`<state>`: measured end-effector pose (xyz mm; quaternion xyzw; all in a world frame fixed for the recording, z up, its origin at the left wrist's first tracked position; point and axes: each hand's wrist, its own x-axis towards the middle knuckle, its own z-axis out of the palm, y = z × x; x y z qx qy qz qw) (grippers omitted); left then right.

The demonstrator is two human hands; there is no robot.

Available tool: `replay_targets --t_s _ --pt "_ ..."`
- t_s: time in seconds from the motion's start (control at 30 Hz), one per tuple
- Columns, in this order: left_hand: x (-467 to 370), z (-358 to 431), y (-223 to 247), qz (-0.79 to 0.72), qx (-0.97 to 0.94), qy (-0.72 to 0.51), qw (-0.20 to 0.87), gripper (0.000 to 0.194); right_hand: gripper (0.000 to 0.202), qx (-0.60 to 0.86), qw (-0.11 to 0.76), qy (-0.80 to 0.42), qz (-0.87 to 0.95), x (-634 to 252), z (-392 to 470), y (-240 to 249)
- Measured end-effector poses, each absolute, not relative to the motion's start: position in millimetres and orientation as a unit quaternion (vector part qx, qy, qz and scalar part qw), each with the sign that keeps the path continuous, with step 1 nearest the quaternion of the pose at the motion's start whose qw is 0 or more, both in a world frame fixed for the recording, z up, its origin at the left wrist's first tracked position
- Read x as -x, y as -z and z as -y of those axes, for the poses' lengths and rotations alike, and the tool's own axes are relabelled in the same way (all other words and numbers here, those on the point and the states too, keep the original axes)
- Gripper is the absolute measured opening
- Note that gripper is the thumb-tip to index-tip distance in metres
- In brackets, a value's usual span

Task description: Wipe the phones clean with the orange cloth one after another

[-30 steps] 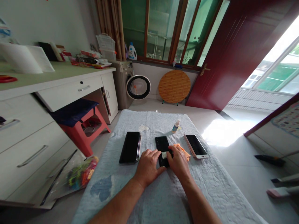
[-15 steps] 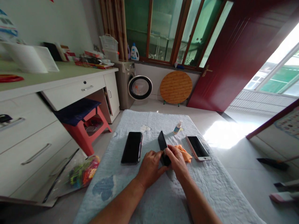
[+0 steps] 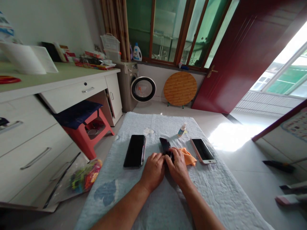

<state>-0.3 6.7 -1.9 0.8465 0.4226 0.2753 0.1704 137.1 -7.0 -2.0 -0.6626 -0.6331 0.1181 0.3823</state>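
Note:
Both my hands meet at a dark smartphone (image 3: 165,144) over the middle of the cloth-covered table. My left hand (image 3: 153,169) is closed at the phone's near left edge. Along its right side, my right hand (image 3: 177,164) grips it with bent fingers. My palms cover the phone's near end. To the left lies a larger black phone (image 3: 134,150), flat with its dark screen up. An orange cloth (image 3: 188,157) is crumpled just right of my right hand. Farther right rests a rose-gold and white phone (image 3: 203,150). A small spray bottle (image 3: 182,130) stands upright behind the cloth.
A pale blue quilted cover (image 3: 158,123) spreads over the table. At left are a red stool (image 3: 90,137), a clear bag (image 3: 81,179) of colourful items and a desk (image 3: 72,92). Behind stand a washing machine with its door (image 3: 144,89) open and a round wooden tabletop (image 3: 180,88).
The phone in my hands has tipped from nearly upright on its edge to a flatter angle. Both hands have shifted slightly with it. The other phones, cloth and bottle stay put.

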Motion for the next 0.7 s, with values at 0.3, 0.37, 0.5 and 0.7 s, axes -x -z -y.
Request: replay_targets --t_s 0.3,0.37,0.5,0.7 --pt "2 -10 10 -0.488 -0.813 -0.286 0.139 0.028 0.032 0.689 0.356 -0.012 0.632 -146 5 7" --pt "2 -11 10 -0.484 -0.814 -0.286 0.145 0.030 0.034 0.703 0.311 0.006 0.640 -146 7 4" --pt "2 -9 8 -0.488 -0.818 -0.270 0.143 0.028 0.039 0.723 0.222 -0.007 0.654 -140 11 -3" --pt "2 -8 6 -0.492 -0.816 -0.266 0.147 0.029 0.053 0.739 0.177 -0.009 0.650 -136 9 -3"
